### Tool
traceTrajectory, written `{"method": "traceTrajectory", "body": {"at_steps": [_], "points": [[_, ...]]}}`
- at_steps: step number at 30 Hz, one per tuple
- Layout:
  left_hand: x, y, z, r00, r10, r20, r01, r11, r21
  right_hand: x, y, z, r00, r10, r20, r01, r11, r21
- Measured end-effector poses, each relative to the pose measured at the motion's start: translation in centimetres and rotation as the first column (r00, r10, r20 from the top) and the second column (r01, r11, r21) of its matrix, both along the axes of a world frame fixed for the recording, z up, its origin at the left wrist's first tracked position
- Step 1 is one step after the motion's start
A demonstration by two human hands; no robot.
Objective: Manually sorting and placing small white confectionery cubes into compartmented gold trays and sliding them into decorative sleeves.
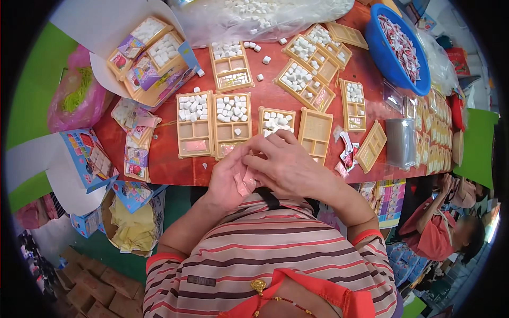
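My left hand (225, 180) is cupped at the table's front edge, with small pink sachets (245, 182) in its palm. My right hand (286, 159) reaches across it, fingers bent over the left fingers; whatever its fingertips pinch is hidden. Just beyond the hands lies a tan compartment tray (278, 109) of white cubes, its lower part covered by my fingers. To its left sit two similar trays side by side, each with cubes on top and a pink sachet below; one is the left tray (195, 135). A tray without cubes (317, 127) lies to the right.
More part-filled trays (231, 65) lie farther back. A clear bag of white cubes (265, 21) spans the far side. A blue basin (379, 47) of small packets stands far right. An open carton (114, 79) holds packed trays at left. Several stacked trays (437, 127) line the right.
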State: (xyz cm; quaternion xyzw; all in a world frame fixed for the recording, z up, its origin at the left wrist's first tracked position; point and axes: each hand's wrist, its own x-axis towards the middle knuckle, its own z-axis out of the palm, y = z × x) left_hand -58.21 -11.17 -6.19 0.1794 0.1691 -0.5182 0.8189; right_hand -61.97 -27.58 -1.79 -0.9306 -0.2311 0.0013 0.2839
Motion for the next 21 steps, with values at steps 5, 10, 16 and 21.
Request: {"method": "traceTrajectory", "body": {"at_steps": [5,10,16,21], "points": [[0.7,1.2,-1.8,1.0,0.006,0.017,-0.005,0.996,-0.084,2.1,-0.1,-1.4,0.997,0.051,-0.058,-0.049,0.998,0.034],[1.0,2.5,-3.6,1.0,0.003,0.0,-0.002,0.97,-0.242,6.2,-0.9,-1.1,0.997,-0.071,0.002,0.07,0.98,0.185],[1.6,3.7,-2.1,0.999,0.03,0.032,-0.024,0.982,-0.19,14.2,-1.5,-4.3,0.926,-0.231,0.298,0.247,0.969,-0.017],[1.6,4.9,-2.2,0.992,0.079,0.1,-0.063,0.986,-0.153,15.8,-1.1,-5.8,0.935,-0.249,0.252,0.279,0.956,-0.089]]}}
